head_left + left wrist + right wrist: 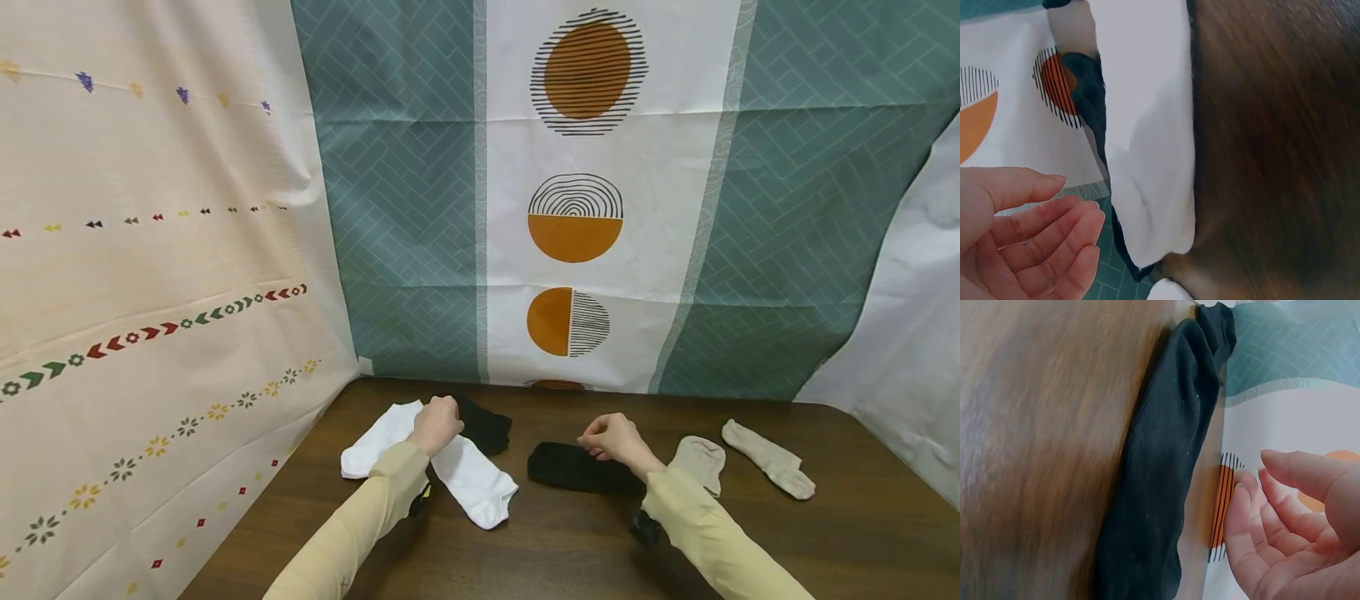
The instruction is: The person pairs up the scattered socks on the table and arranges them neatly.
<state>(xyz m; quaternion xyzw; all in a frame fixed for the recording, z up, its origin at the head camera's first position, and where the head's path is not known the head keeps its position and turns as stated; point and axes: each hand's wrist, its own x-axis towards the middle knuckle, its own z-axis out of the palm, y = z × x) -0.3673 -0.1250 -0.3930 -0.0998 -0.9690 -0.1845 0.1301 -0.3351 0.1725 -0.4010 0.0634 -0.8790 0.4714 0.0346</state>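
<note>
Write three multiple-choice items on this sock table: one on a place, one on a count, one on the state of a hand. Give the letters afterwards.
1. Where do the two beige socks lie on the table?
A. right of the right hand
B. left of the left hand
C. between the hands

2. How many white socks show in the head view?
A. one
B. two
C. four

3. What is the right hand doing?
A. gripping a beige sock
B. hanging over the black sock with loosely curled fingers, holding nothing
C. pressing flat on bare wood

Key: 1 A, the beige pair lies at the far right. 2 B, two cross under the left hand. 3 B, the right wrist view shows an empty palm beside the sock.
</note>
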